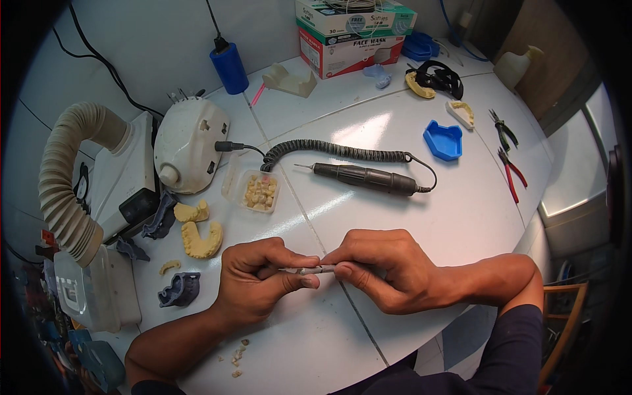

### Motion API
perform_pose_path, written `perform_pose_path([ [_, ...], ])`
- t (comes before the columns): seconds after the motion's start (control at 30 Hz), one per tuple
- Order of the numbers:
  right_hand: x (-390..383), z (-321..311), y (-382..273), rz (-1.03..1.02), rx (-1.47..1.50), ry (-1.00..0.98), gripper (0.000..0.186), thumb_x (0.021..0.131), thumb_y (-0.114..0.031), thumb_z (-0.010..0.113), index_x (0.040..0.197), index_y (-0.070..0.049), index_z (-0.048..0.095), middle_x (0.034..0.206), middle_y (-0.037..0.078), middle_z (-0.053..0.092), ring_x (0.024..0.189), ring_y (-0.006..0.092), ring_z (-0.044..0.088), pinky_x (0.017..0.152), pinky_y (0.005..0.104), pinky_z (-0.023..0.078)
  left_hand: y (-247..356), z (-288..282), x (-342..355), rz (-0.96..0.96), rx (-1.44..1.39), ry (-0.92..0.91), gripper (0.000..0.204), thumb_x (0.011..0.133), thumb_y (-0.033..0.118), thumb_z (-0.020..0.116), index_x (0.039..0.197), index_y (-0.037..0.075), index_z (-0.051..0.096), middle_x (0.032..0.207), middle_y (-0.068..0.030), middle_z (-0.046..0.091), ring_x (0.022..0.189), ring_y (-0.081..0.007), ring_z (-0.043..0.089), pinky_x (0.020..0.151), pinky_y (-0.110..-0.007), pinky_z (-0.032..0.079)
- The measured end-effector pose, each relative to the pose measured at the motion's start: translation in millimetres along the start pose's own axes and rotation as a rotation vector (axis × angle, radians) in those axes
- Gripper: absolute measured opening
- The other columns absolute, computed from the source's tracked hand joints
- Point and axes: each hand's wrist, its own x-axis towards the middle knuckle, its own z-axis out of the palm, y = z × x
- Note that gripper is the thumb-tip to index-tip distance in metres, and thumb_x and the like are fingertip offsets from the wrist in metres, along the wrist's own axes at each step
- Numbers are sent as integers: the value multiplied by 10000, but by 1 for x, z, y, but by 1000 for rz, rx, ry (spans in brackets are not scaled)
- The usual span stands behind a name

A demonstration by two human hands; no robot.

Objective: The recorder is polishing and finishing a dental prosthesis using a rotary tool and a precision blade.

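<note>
Low over the white table, both my hands meet around a slim grey rod-like piece [315,270], held about level. My left hand [258,279] pinches its left end between thumb and fingers. From the other side, my right hand [387,268] grips the right end, thumb below and index finger on top. Most of the piece is covered by fingertips, so its exact kind cannot be made out. Beyond my hands lies a dark dental handpiece [365,178] with a thin bur at its left tip and a coiled cord. A small clear box of tooth-like pieces [259,191] sits to its left.
Yellow dental casts [203,239] and a grey mould [179,289] lie left of my hands. A white control unit [191,145] and ribbed hose [69,178] stand farther left. Red-handled pliers [511,174] and a blue tray [443,140] lie right; mask boxes [352,52] stand behind.
</note>
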Motion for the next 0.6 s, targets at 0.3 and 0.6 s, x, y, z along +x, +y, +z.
perform_pose_path([
  [0.3, 1, 4, -3, 73, 127, 66, 197, 968, -92, 813, 1049, 28, 680, 953, 119, 710, 786, 172, 728, 666, 287, 577, 2, 2, -1, -1, -2, -5, 260, 871, 2, 920, 1116, 52, 849, 837, 26, 682, 688, -2, 490, 623, -205, 403],
  [0.6, -1, 1, -5, 39, 41, -5, 184, 1004, -114, 777, 1078, 29, 689, 928, 151, 711, 818, 233, 733, 713, 332, 585, 3, 0, -5, -30, -33, -17, 252, 880, -25, 903, 1116, 39, 841, 892, -17, 717, 752, -24, 593, 675, -210, 483],
])
